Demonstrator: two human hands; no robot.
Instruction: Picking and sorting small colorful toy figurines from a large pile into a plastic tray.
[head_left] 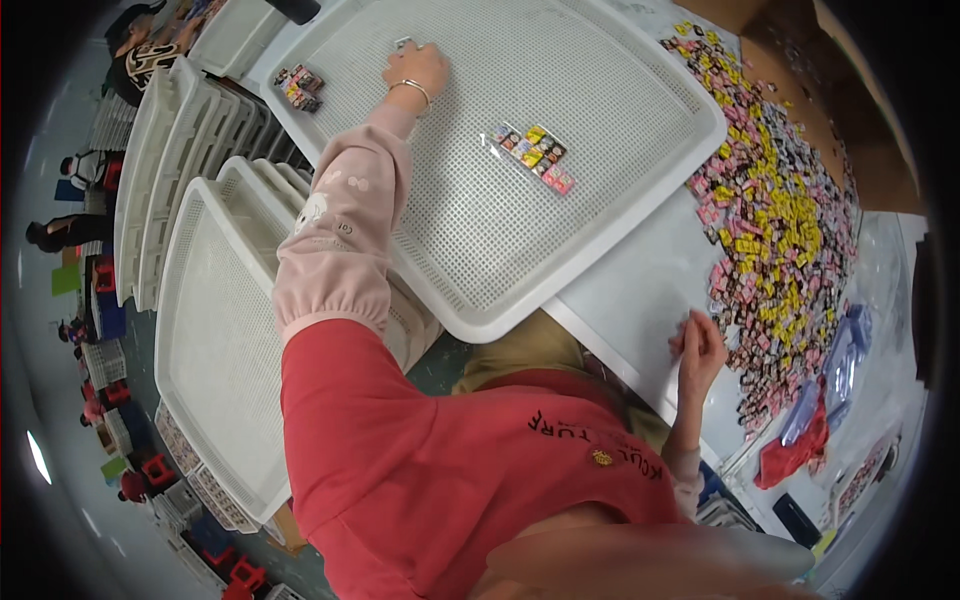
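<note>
My left hand [418,72] reaches over the far part of a large white mesh tray [470,245]. Its fingers are closed on a small packet [403,43], whose pale end shows beyond the fingertips. Left of it, a cluster of small dark and pink packets [299,88] lies by the tray's left rim. Right of centre in the tray is a second group of packets [536,154], in yellow, black and pink. My right hand [703,352] hovers at the near left edge of a big heap of packets [775,235]. Its fingers are loosely bent and apart, with nothing visible in them.
Stacked white trays [225,340] stand to my left, with more upright trays [160,180] behind. A cardboard box [870,120] borders the heap at the far right. Red cloth [793,450] and clear bluish plastic [845,360] lie at the right. Other people work at the far left.
</note>
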